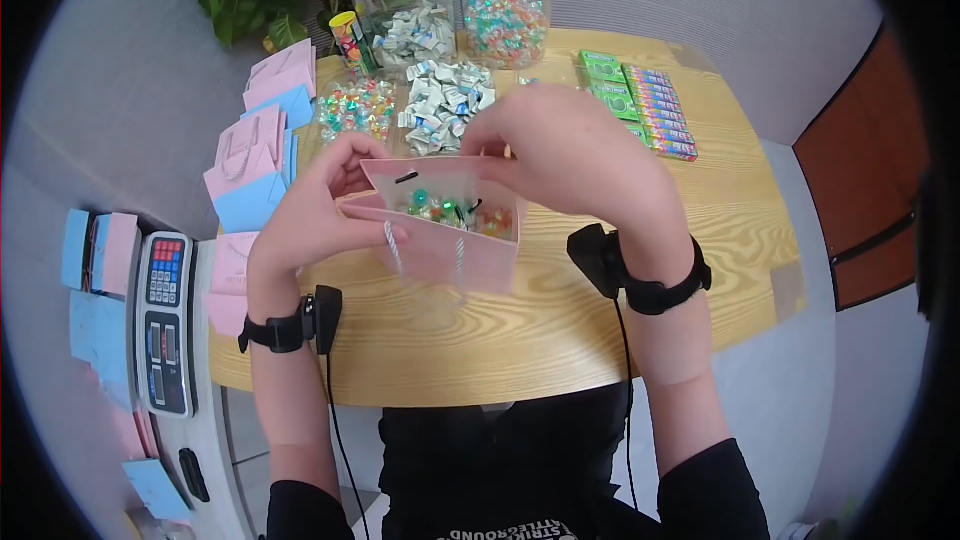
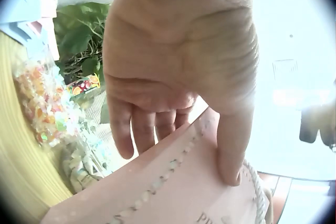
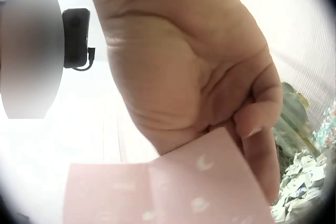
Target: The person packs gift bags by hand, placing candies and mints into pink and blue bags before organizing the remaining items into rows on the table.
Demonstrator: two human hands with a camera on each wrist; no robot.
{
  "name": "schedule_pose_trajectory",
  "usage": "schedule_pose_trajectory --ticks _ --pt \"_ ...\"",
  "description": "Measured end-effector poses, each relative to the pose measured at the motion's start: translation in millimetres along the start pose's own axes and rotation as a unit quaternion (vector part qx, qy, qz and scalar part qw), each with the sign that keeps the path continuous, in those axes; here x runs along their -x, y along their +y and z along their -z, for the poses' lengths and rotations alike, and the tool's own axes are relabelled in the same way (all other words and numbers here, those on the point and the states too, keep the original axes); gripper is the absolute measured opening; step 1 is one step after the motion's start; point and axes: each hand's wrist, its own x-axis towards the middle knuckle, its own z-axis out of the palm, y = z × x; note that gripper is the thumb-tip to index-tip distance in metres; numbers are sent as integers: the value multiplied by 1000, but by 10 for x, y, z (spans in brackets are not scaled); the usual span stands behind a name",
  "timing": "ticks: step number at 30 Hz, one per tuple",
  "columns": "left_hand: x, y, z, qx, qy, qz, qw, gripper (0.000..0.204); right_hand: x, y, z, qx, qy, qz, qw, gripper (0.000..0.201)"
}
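Observation:
A pink paper gift bag [image 1: 430,252] stands tilted over the table, its mouth facing up toward the head camera. Wrapped candies [image 1: 436,208] in green, clear and orange show inside it. My left hand [image 1: 318,198] grips the bag's left side, thumb [image 2: 231,150] flat on the front panel beside a white twisted rope handle [image 2: 255,192], other fingers toward the back. At the back right rim, my right hand [image 1: 575,152] pinches the pink edge [image 3: 226,153] with curled fingers. The bag hides part of those fingers in the right wrist view.
Behind the bag are candy trays [image 1: 358,112], white-wrapped sweets [image 1: 445,105] and a clear bin of colourful candies [image 1: 507,25]. Green boxes [image 1: 610,95] and colourful candy packs [image 1: 660,115] lie right. Pink-and-blue bags [image 1: 250,165] and a scale [image 1: 166,325] stand left.

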Motion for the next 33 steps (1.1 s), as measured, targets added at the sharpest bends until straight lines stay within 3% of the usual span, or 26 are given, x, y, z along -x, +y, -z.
schedule_pose_trajectory --ticks 2,4,6,7,8,9,10,12,13,15,17,18,20,25,27,28,30,31,33 --pt "57 200 -84 -69 22 18 997 74 -63 80 -43 17 152 62 986 33" --pt "90 355 -143 -137 46 35 989 74 49 28 63 -27 130 33 991 34" --pt "107 443 -162 -283 61 -41 956 63 112 74 102 -67 105 5 992 36" --pt "96 499 -141 -282 63 -40 957 63 124 128 95 -56 79 46 994 49" --pt "56 565 -104 -321 16 -31 946 60 127 156 90 -46 54 86 994 67" --pt "19 634 -69 -359 -32 -22 933 58 138 160 87 -45 53 86 994 67" --pt "-19 727 -68 -357 -31 -23 933 58 164 107 103 -37 27 62 997 77" --pt "-94 886 -113 -449 -65 91 887 71 169 110 102 -27 -1 38 999 87" --pt "-98 895 -108 -447 -64 89 888 71 168 174 81 -28 26 61 997 89" --pt "-105 883 -96 -373 -106 -16 922 78 183 243 90 -26 49 83 995 91" --pt "-130 848 -54 -348 -122 -39 929 80 196 255 95 -60 66 64 994 67" --pt "-146 831 -33 -328 -143 -62 932 82 169 244 94 -60 63 63 994 67" --pt "-221 728 -62 -334 -142 -56 930 85 90 220 100 -170 26 50 984 48" --pt "-207 762 -249 -299 -140 -90 940 82 -143 385 46 -137 12 65 988 31" --pt "-174 812 -281 -309 -116 5 944 70 -213 466 10 -152 -6 88 984 27" --pt "-180 791 -283 -308 -116 5 944 70 -235 483 0 -164 -17 89 982 24" --pt "-194 722 -287 -362 -131 -59 921 51 -270 488 -22 -175 -29 90 980 22" --pt "-199 699 -271 -361 -130 -58 922 51 -293 476 -31 -186 -9 78 979 20" --pt "-200 648 -218 -373 -170 -93 907 32 -321 465 -49 -194 10 66 979 18"
